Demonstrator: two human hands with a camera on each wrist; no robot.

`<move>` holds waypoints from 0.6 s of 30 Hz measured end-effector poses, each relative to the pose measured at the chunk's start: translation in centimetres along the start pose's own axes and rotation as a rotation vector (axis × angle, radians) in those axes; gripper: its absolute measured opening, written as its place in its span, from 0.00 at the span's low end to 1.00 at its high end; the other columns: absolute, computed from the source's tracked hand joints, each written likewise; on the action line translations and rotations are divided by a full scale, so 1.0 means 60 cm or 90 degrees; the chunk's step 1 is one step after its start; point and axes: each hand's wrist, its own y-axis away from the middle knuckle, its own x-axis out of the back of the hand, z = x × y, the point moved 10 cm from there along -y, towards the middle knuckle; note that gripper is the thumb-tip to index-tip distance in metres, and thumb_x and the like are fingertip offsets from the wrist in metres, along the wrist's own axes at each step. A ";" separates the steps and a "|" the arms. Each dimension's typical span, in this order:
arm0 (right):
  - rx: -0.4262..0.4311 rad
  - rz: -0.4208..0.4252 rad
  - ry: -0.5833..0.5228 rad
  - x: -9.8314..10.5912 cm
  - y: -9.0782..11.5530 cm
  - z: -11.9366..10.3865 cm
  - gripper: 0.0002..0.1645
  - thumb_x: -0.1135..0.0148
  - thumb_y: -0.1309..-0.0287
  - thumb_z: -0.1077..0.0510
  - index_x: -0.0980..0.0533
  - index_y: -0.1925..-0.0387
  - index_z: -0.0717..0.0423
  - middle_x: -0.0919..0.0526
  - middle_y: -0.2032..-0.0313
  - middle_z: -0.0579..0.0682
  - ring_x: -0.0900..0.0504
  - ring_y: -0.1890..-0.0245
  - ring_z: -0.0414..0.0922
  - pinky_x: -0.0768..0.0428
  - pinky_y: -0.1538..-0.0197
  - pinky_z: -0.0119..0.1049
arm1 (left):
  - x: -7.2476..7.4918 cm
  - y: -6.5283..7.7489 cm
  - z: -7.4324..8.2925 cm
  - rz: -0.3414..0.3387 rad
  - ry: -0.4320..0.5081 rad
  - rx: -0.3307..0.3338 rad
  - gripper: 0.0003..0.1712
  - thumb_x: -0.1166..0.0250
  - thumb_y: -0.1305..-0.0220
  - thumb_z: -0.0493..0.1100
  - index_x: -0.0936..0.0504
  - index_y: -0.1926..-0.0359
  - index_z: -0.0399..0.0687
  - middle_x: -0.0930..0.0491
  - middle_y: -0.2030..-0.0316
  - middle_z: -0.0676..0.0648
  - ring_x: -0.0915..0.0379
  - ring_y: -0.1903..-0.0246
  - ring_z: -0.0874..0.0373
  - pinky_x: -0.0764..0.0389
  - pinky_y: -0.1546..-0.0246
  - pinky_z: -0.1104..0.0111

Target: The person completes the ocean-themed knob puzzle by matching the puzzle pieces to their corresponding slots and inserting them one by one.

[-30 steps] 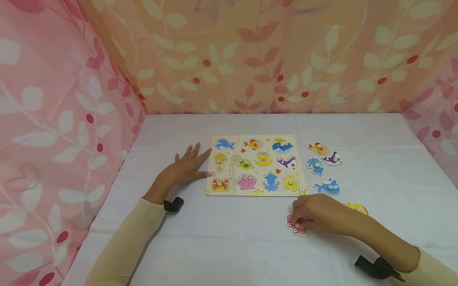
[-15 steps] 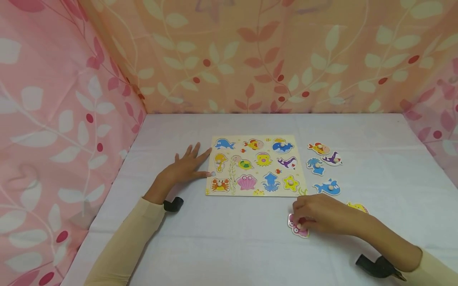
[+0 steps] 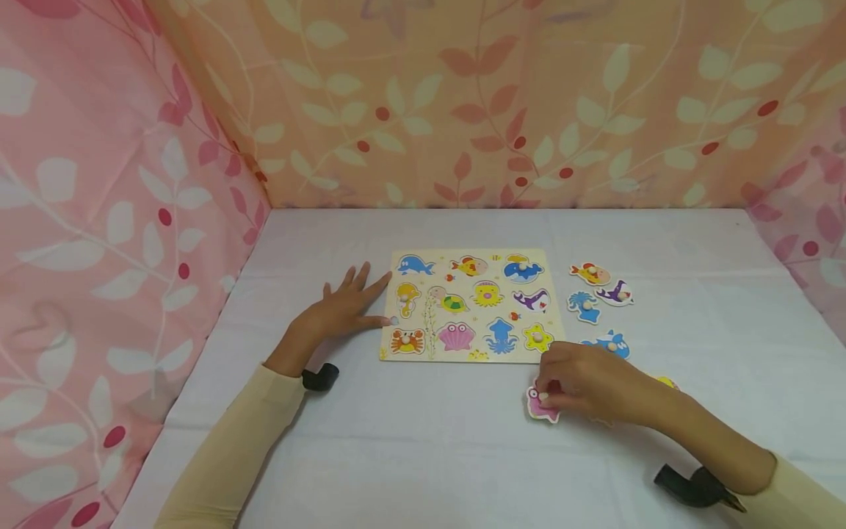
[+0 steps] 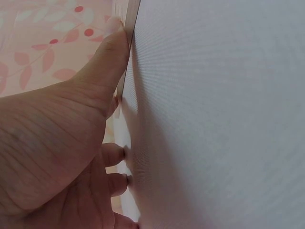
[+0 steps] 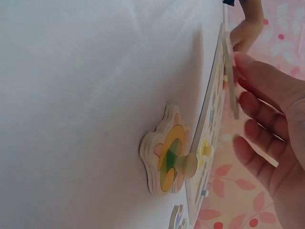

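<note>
My right hand [image 3: 588, 378] pinches the knob of a pink shell puzzle piece [image 3: 543, 408]. In the right wrist view the piece [image 5: 229, 78] is raised off the cloth, seen edge-on. A wooden peg puzzle board [image 3: 479, 316] printed with sea animals lies just beyond. At its left edge rests my left hand [image 3: 337, 312], fingers spread, with the thumb on the board's rim [image 4: 131, 19]. Crab [image 3: 407, 341], seahorse [image 3: 407, 300], starfish [image 3: 538, 338] and spouting whale [image 3: 522, 270] pieces with knobs sit in the board. A turtle piece [image 5: 167, 155] lies below my right hand, mostly hidden in the head view.
Right of the board lie loose pieces: a fish [image 3: 590, 274], a purple whale [image 3: 616, 293], a blue squid [image 3: 584, 307] and a blue shark-like piece [image 3: 609, 343]. A yellow piece [image 3: 667, 382] is partly behind my right forearm. Patterned cloth walls surround the white table [image 3: 396, 455].
My right hand has lifted the pink shell piece and moved slightly away from me, uncovering an edge of the piece beneath. My left hand has stayed at the board's edge.
</note>
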 end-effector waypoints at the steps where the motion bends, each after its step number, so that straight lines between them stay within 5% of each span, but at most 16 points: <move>1: 0.004 0.020 0.002 0.006 -0.003 0.001 0.10 0.20 0.49 0.48 0.15 0.65 0.36 0.21 0.65 0.28 0.23 0.61 0.31 0.19 0.59 0.29 | 0.000 0.000 0.000 0.000 0.000 0.001 0.56 0.38 0.37 0.72 0.57 0.18 0.66 0.71 0.20 0.39 0.78 0.22 0.37 0.65 0.33 0.27; 8: -0.008 0.121 -0.004 0.036 -0.034 0.011 0.12 0.18 0.53 0.50 0.14 0.66 0.39 0.20 0.67 0.30 0.23 0.63 0.31 0.19 0.63 0.28 | 0.000 0.000 -0.003 0.004 -0.006 0.005 0.56 0.38 0.37 0.72 0.57 0.18 0.67 0.70 0.20 0.39 0.78 0.22 0.37 0.65 0.33 0.27; 18: -0.061 0.132 0.000 0.032 -0.086 0.024 0.11 0.20 0.49 0.47 0.13 0.64 0.42 0.16 0.66 0.34 0.20 0.59 0.37 0.17 0.60 0.36 | -0.004 -0.004 -0.004 0.002 -0.013 0.005 0.57 0.39 0.38 0.74 0.58 0.18 0.68 0.71 0.20 0.40 0.78 0.22 0.37 0.66 0.33 0.28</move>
